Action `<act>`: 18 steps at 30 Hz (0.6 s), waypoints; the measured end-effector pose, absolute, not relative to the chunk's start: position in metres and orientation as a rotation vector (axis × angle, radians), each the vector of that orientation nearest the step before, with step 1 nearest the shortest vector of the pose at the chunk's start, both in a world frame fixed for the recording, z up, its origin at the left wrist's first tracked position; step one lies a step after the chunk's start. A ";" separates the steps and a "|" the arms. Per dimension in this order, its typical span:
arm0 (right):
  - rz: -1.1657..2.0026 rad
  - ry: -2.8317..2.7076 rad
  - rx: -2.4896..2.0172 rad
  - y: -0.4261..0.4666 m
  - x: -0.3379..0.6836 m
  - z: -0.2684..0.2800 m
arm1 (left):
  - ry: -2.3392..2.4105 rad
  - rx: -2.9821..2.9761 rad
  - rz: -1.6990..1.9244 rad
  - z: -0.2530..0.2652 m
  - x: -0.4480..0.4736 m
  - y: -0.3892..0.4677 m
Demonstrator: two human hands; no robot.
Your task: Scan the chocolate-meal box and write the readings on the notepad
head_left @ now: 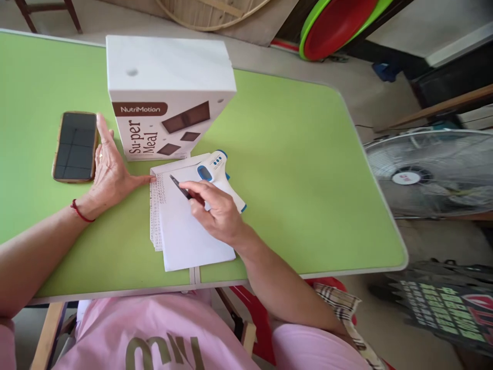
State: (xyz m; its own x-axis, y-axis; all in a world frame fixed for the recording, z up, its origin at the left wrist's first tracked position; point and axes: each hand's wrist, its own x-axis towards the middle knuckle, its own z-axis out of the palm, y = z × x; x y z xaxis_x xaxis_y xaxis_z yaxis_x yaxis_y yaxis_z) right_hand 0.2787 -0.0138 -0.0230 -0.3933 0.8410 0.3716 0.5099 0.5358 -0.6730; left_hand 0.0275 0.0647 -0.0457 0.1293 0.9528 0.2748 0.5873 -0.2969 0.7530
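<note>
My right hand [215, 208] holds a dark pen [180, 188] with its tip on a white sheet of paper [185, 236] lying over a page covered in small handwriting [156, 216]. My left hand [110, 172] rests flat on the green table [300, 169], fingers spread, thumb touching the paper's left edge. A white and blue infrared thermometer [215, 167] lies on the paper's far corner, just beyond my right hand. A phone [75, 146] with a dark screen lies left of my left hand.
A white "NutriMotion Su-per Meal" box [165, 92] stands upright behind the paper. A floor fan [431, 174] sits to the right of the table. Red and green round trays [339, 20] lean at the back. The table's edge runs close to my body.
</note>
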 end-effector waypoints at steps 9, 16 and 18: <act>1.074 -1.615 -0.868 -0.018 0.273 -0.029 | 1.555 1.990 0.913 -0.036 0.032 0.057; 1.007 -1.464 -1.014 -0.029 0.261 -0.027 | 1.616 1.974 0.766 -0.038 0.041 0.047; 1.049 -1.510 -1.022 -0.030 0.259 -0.026 | 1.621 1.957 0.758 -0.039 0.042 0.046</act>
